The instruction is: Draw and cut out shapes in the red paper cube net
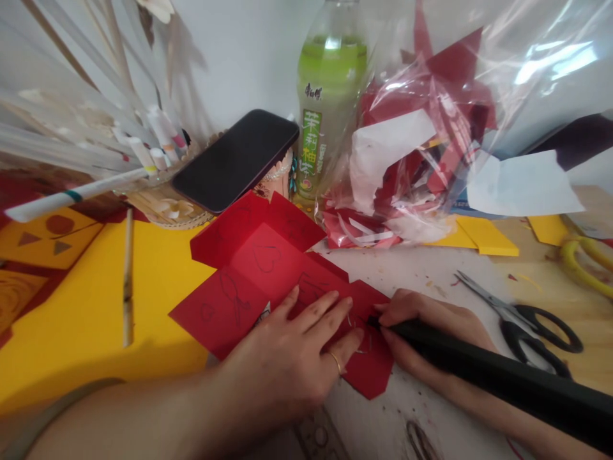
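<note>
A red paper box cut-out [261, 246] lies unfolded on the work surface, with hearts and other outlines drawn in dark line. My left hand [299, 351] rests flat on it with fingers spread, a ring on one finger. From the right, my right hand [421, 313] pinches a long black pen-like tool [460, 345] near its front end. Its tip meets the right part of the red paper, and I cannot make out the point itself. Thin pale lines show in the paper there; whether drawn or cut I cannot tell.
Black-handled scissors [522, 319] lie right of my right hand. Yellow card [158, 300] with a thin stick [128, 281] is at left. Behind stand a phone [237, 160] over a basket of markers, a drink bottle [313, 96] and a clear bag [397, 166] of paper scraps.
</note>
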Demonstrator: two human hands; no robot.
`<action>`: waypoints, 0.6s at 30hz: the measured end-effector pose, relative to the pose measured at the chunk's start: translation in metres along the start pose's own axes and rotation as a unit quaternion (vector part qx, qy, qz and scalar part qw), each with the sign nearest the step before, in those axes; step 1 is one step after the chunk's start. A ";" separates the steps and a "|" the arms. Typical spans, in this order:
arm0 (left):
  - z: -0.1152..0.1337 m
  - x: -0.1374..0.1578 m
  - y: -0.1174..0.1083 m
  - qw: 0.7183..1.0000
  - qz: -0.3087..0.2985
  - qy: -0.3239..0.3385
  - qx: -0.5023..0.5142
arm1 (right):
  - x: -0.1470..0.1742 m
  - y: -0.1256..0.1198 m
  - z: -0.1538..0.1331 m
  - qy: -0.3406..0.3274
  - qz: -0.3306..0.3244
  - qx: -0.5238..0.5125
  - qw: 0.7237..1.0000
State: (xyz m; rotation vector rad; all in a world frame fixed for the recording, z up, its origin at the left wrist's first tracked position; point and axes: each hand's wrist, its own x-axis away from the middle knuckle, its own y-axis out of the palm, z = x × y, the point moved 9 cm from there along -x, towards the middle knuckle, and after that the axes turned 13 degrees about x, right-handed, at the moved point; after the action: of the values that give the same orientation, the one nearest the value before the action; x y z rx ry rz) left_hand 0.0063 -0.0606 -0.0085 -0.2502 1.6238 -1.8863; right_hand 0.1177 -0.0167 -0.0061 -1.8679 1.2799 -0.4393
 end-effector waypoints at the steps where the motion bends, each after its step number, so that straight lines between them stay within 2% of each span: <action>1: 0.000 0.000 -0.001 1.000 0.007 0.002 0.000 | 0.000 0.000 0.001 0.013 0.002 -0.001 1.000; 4: -0.003 0.000 -0.005 1.000 0.024 -0.002 -0.002 | 0.000 -0.002 0.004 0.055 0.014 0.001 0.998; 7: -0.005 -0.001 -0.010 1.000 0.027 -0.006 -0.004 | -0.001 -0.003 0.002 0.059 0.020 -0.009 0.998; 9: -0.008 -0.005 -0.012 1.000 -0.002 -0.022 0.012 | -0.002 -0.001 0.000 0.047 -0.003 -0.026 0.999; 12: -0.019 -0.013 -0.008 0.991 -0.080 -0.086 0.069 | -0.003 0.000 0.006 0.062 -0.031 -0.040 0.997; 15: -0.029 -0.024 -0.006 0.973 -0.128 -0.153 0.119 | -0.005 -0.009 0.015 0.088 0.003 -0.041 0.995; 18: -0.037 -0.034 -0.007 0.960 -0.137 -0.206 0.133 | -0.006 -0.016 0.017 0.089 0.037 -0.049 0.994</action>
State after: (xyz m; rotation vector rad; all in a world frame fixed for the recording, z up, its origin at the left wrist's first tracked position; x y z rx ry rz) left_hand 0.0119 -0.0107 -0.0016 -0.7310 1.0863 -2.0589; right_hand 0.1358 -0.0018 -0.0032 -1.8882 1.5086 -0.5202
